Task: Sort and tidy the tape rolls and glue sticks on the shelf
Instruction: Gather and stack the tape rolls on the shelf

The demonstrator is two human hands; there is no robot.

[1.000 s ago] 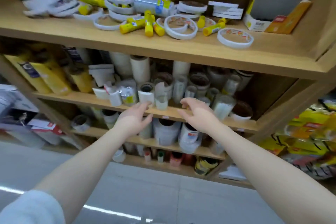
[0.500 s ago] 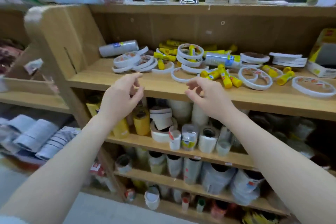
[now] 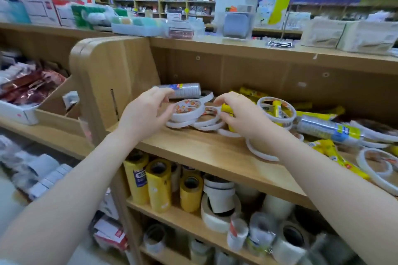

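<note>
Flat white tape rolls [image 3: 187, 109] lie in a loose overlapping pile at the left of the wooden shelf [image 3: 193, 148]. My left hand [image 3: 144, 116] is cupped at the pile's left edge, thumb raised, fingertips touching the top roll. My right hand [image 3: 243, 118] arches over the pile's right side, fingertips on a lower roll, partly hiding a yellow glue stick [image 3: 226, 107]. More yellow glue sticks [image 3: 252, 92] lie behind. One stands inside a white ring [image 3: 276, 112]. A foil-wrapped sleeve of tape [image 3: 185, 90] lies at the back.
A second wrapped sleeve [image 3: 329, 129], bagged glue sticks [image 3: 331, 153] and more white rolls [image 3: 374, 168] crowd the shelf's right half. The upright side panel [image 3: 112, 84] bounds the left. Below stand yellow tape rolls [image 3: 159, 185] and white ones [image 3: 219, 198].
Both hands rose from the lower shelves' height to the top shelf and now flank the tape pile. My view tilted up and the store's far shelves came into sight.
</note>
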